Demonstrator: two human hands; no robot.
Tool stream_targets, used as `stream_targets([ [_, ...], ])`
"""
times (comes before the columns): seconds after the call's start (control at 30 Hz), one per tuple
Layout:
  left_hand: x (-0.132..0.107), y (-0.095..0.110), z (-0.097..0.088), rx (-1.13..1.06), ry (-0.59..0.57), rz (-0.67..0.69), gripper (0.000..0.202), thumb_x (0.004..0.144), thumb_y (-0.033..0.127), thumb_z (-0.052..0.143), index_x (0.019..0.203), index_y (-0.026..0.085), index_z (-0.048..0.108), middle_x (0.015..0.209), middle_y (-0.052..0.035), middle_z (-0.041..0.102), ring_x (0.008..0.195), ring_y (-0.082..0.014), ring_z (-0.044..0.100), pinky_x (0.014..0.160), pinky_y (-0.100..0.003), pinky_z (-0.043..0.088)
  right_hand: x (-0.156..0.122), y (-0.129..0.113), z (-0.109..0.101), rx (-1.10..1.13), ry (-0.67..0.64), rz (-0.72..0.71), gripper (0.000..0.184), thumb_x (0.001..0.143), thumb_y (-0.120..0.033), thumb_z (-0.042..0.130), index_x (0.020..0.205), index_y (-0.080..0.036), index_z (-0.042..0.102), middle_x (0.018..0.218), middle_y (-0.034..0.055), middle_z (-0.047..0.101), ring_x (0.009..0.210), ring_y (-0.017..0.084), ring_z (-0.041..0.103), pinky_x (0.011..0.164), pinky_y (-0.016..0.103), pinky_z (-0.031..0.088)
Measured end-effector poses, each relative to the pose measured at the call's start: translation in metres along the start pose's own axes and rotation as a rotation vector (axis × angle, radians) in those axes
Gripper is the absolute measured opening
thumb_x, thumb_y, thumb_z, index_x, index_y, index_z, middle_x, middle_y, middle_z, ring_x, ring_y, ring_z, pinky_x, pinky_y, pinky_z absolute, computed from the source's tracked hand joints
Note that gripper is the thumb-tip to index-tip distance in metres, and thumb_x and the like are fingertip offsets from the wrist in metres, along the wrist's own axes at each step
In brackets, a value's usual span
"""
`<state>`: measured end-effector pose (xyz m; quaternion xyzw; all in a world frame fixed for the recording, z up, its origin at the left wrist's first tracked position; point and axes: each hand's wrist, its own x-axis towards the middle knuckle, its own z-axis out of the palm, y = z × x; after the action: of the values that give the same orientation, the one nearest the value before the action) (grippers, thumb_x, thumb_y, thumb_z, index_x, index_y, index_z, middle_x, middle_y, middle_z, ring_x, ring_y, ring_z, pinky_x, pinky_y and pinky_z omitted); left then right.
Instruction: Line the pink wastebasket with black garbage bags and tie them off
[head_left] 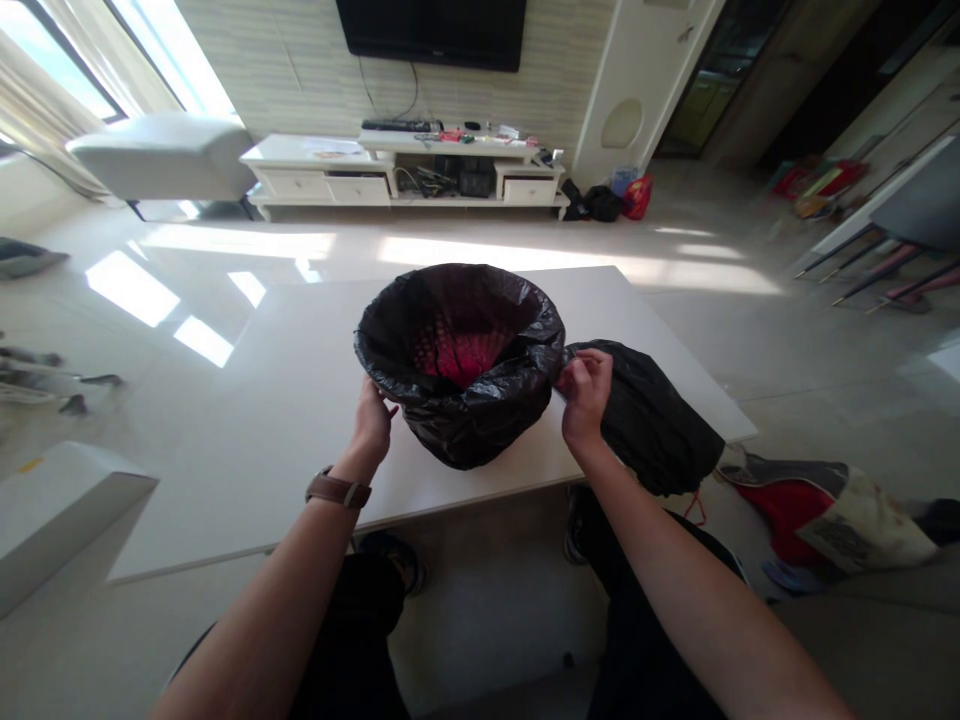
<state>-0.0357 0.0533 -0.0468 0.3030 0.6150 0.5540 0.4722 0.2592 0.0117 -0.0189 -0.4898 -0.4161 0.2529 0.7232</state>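
A pink bin [461,358] is on a white table [247,440], right in front of the person, with its mouth facing up. A black bag [469,425] lines it, and the bag's top folds over the rim and hangs down outside. Pink shows only inside. The left hand [371,415] is at the bin's 8 o'clock, touching the side below the rim. Its thumb shows, but its fingers go behind the plastic, so it is hard to tell how tightly they hold. The right hand [585,395] is at 3 o'clock — its fingers are curled in, pinching the edge of the black bag. A brown watch band [337,490] goes around the left wrist. A second dark bag [652,415] lies just past the right hand, between 3 and 4 o'clock, with one end poking over the table's near edge. Away at 12 o'clock — across the shiny floor [720,340] — a long white cabinet [300,187] stands under a black TV [435,35]. A gray bench [161,160] is at 10 o'clock, near the window.
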Motion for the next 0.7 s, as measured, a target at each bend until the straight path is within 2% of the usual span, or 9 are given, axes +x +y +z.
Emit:
stream_targets([
  [0.1, 0.000, 0.002, -0.001, 0.009, 0.001, 0.031, 0.024, 0.089, 0.038, 0.051, 0.106, 0.036, 0.068, 0.119, 0.0011, 0.070, 0.109, -0.0235, 0.063, 0.086, -0.034, 0.054, -0.006, -0.013, -0.007, -0.206, -0.113, -0.387, 0.052, 0.084, -0.060, 0.068, 0.127, -0.032, 0.063, 0.088, 0.0019, 0.051, 0.078, 0.021, 0.052, 0.075, 0.040, 0.050],
  [0.17, 0.000, 0.003, 0.000, 0.014, 0.009, 0.042, 0.025, 0.091, 0.038, 0.050, 0.108, 0.036, 0.068, 0.121, 0.0012, 0.070, 0.111, -0.0236, 0.063, 0.086, -0.034, 0.054, -0.011, -0.020, -0.011, -0.345, -0.270, -0.549, 0.052, 0.085, -0.059, 0.067, 0.129, -0.031, 0.068, 0.090, 0.0042, 0.053, 0.083, 0.024, 0.053, 0.078, 0.045, 0.051],
  [0.23, 0.000, 0.004, 0.000, 0.004, 0.022, 0.049, 0.024, 0.091, 0.039, 0.051, 0.107, 0.036, 0.068, 0.123, 0.0010, 0.070, 0.113, -0.0241, 0.063, 0.085, -0.035, 0.054, -0.015, -0.023, -0.013, -0.436, -0.375, -0.606, 0.045, 0.088, -0.055, 0.065, 0.125, -0.031, 0.073, 0.091, 0.0057, 0.054, 0.085, 0.025, 0.055, 0.080, 0.046, 0.051],
  [0.3, -0.001, 0.004, 0.001, -0.008, 0.026, 0.050, 0.021, 0.091, 0.040, 0.052, 0.105, 0.035, 0.067, 0.123, 0.0005, 0.070, 0.115, -0.0247, 0.063, 0.085, -0.035, 0.054, -0.016, -0.024, -0.013, -0.486, -0.406, -0.607, 0.042, 0.091, -0.051, 0.061, 0.124, -0.029, 0.075, 0.095, 0.0073, 0.057, 0.090, 0.027, 0.058, 0.084, 0.047, 0.052],
  [0.4, -0.002, 0.005, 0.001, 0.000, 0.012, 0.015, 0.024, 0.092, 0.045, 0.052, 0.108, 0.037, 0.067, 0.128, 0.0002, 0.068, 0.118, -0.0257, 0.063, 0.084, -0.035, 0.054, -0.012, -0.023, -0.010, -0.514, -0.418, -0.578, 0.045, 0.096, -0.044, 0.055, 0.136, -0.029, 0.068, 0.110, 0.0102, 0.063, 0.105, 0.030, 0.060, 0.097, 0.051, 0.051],
  [0.5, -0.003, 0.007, 0.001, 0.032, 0.015, -0.070, 0.035, 0.091, 0.050, 0.051, 0.123, 0.042, 0.062, 0.148, 0.0005, 0.059, 0.120, -0.0283, 0.063, 0.084, -0.037, 0.055, -0.006, -0.019, -0.008, -0.500, -0.382, -0.475, 0.052, 0.098, -0.041, 0.052, 0.149, -0.032, 0.055, 0.132, 0.0109, 0.062, 0.122, 0.031, 0.057, 0.105, 0.051, 0.048],
  [0.57, -0.005, 0.010, 0.001, 0.036, 0.017, -0.162, 0.043, 0.091, 0.051, 0.050, 0.133, 0.042, 0.057, 0.155, -0.0023, 0.052, 0.116, -0.0303, 0.064, 0.083, -0.040, 0.057, -0.002, -0.013, -0.006, -0.442, -0.254, -0.319, 0.053, 0.097, -0.042, 0.052, 0.149, -0.032, 0.051, 0.136, 0.0110, 0.059, 0.123, 0.029, 0.057, 0.101, 0.048, 0.049],
  [0.63, -0.007, 0.011, 0.002, -0.006, -0.030, -0.265, 0.048, 0.091, 0.051, 0.048, 0.137, 0.039, 0.053, 0.153, -0.0074, 0.052, 0.107, -0.0306, 0.067, 0.081, -0.043, 0.058, -0.002, -0.005, -0.003, -0.361, -0.104, -0.045, 0.047, 0.090, -0.041, 0.056, 0.136, -0.031, 0.055, 0.126, 0.0091, 0.061, 0.113, 0.026, 0.059, 0.096, 0.044, 0.051],
  [0.7, -0.009, 0.013, 0.003, -0.069, -0.097, -0.345, 0.047, 0.091, 0.049, 0.047, 0.136, 0.034, 0.052, 0.147, -0.0108, 0.055, 0.098, -0.0285, 0.069, 0.079, -0.043, 0.059, -0.005, 0.004, 0.000, -0.274, -0.052, 0.321, 0.033, 0.081, -0.039, 0.059, 0.112, -0.029, 0.058, 0.107, 0.0049, 0.064, 0.097, 0.024, 0.062, 0.088, 0.041, 0.051],
])
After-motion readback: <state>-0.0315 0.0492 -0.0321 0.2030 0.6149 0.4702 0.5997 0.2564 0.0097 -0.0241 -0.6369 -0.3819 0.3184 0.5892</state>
